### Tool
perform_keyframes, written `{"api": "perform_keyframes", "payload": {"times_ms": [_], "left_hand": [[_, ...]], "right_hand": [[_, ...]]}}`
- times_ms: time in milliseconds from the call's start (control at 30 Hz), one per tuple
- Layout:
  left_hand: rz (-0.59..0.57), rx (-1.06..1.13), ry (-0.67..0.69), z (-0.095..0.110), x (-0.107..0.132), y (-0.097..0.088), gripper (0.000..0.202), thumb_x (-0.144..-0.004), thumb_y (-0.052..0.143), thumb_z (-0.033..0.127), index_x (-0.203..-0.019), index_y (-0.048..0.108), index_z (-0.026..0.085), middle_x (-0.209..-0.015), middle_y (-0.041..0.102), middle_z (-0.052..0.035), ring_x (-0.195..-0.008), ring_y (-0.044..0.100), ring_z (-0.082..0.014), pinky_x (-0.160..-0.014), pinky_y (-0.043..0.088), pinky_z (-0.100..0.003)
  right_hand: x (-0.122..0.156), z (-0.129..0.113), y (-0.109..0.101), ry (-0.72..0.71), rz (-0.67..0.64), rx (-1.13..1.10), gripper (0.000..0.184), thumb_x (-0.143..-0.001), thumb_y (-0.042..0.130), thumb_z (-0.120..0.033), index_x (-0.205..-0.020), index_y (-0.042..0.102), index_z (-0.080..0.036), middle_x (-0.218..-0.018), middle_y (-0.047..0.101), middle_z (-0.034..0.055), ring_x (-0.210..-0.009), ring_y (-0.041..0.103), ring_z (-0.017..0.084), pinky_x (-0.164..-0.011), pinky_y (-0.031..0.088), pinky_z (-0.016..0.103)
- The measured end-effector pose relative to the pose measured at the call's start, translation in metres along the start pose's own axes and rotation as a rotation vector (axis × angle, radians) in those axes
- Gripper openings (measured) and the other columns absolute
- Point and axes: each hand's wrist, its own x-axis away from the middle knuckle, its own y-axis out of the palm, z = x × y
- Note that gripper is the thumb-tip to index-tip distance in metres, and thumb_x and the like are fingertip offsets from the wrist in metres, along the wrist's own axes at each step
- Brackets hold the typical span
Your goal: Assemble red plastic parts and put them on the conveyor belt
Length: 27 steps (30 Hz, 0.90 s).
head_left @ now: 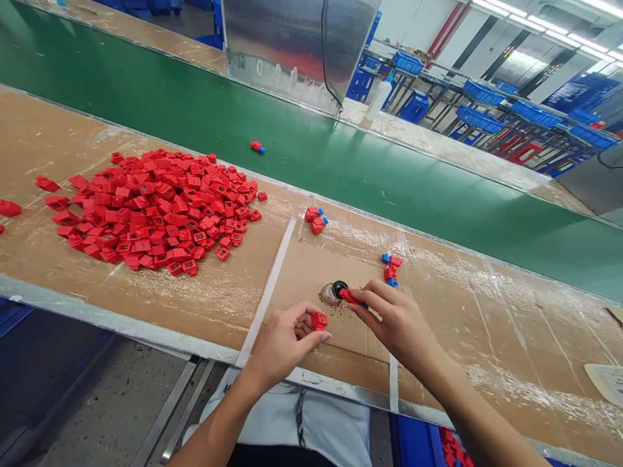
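My left hand (287, 340) is curled and pinches a small red plastic piece (319, 320) between thumb and fingers, low over the cardboard-covered bench (487, 337). My right hand (396, 321) grips a red and blue part (351, 298) and holds its tip against a small black round fixture (337, 288) on the bench. A large heap of red plastic pieces (156, 211) lies to the left, well away from both hands. Assembled red and blue parts lie close by: a pair (391, 269) just beyond my right hand and another pair (315, 219) further back.
A green conveyor belt (341, 162) runs behind the bench, with one red and blue part (257, 146) on it. A metal housing (296, 45) stands over the belt. Blue bins on racks (487, 104) fill the back right. A white sheet (606, 379) lies at the right edge.
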Motion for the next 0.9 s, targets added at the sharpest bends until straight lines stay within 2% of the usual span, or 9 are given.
{"api": "perform_keyframes", "payload": {"times_ms": [467,600,667,733,833,900], "left_hand": [[-0.013,-0.007,0.007,0.002,0.001,0.0,0.018,-0.085,0.068,0.032,-0.097,0.062,0.02,-0.074,0.062,0.0029,-0.066,0.061,-0.013,-0.059,0.045,-0.022],[-0.014,-0.051,0.028,0.005,0.001,0.0,0.016,-0.085,0.068,0.029,-0.097,0.064,0.019,-0.071,0.061,0.0034,-0.065,0.06,-0.0125,-0.058,0.044,-0.021],[-0.029,-0.047,0.033,0.006,0.001,0.0,0.015,-0.086,0.067,0.028,-0.098,0.065,0.019,-0.07,0.061,0.0036,-0.065,0.06,-0.0124,-0.059,0.044,-0.021],[-0.042,-0.038,0.03,0.005,0.001,0.0,0.015,-0.086,0.067,0.027,-0.099,0.065,0.02,-0.071,0.061,0.0036,-0.065,0.06,-0.0124,-0.059,0.045,-0.021],[-0.048,-0.054,0.02,0.003,0.0,0.0,0.017,-0.086,0.067,0.027,-0.101,0.066,0.02,-0.072,0.061,0.0032,-0.065,0.06,-0.0128,-0.06,0.047,-0.022],[-0.055,-0.053,0.015,0.002,-0.001,0.0,0.019,-0.086,0.067,0.029,-0.102,0.066,0.02,-0.072,0.061,0.0029,-0.066,0.061,-0.0132,-0.061,0.048,-0.022]], "right_hand": [[-0.002,-0.003,-0.003,-0.015,0.013,-0.008,0.011,-0.1,0.054,-0.02,-0.106,0.062,-0.015,-0.088,0.059,0.0043,-0.076,0.059,0.016,-0.067,0.046,0.029],[-0.002,-0.003,-0.007,0.012,0.093,-0.08,0.011,-0.097,0.06,-0.018,-0.108,0.063,-0.016,-0.095,0.064,0.0048,-0.085,0.062,0.016,-0.074,0.049,0.028],[-0.001,-0.003,-0.007,0.081,0.163,-0.139,0.012,-0.096,0.062,-0.019,-0.108,0.064,-0.018,-0.097,0.066,0.0047,-0.086,0.063,0.016,-0.075,0.05,0.028],[0.001,-0.001,-0.005,0.218,0.201,-0.246,0.012,-0.095,0.065,-0.024,-0.106,0.066,-0.019,-0.097,0.069,0.0041,-0.081,0.064,0.015,-0.073,0.051,0.029],[0.003,0.003,0.002,0.481,0.193,-0.521,0.02,-0.092,0.067,-0.035,-0.105,0.069,-0.02,-0.097,0.072,0.005,-0.079,0.066,0.017,-0.072,0.055,0.031],[0.004,0.006,0.005,0.605,0.175,-0.703,0.027,-0.09,0.068,-0.04,-0.108,0.069,-0.02,-0.097,0.074,0.0059,-0.081,0.068,0.018,-0.072,0.057,0.031]]}}
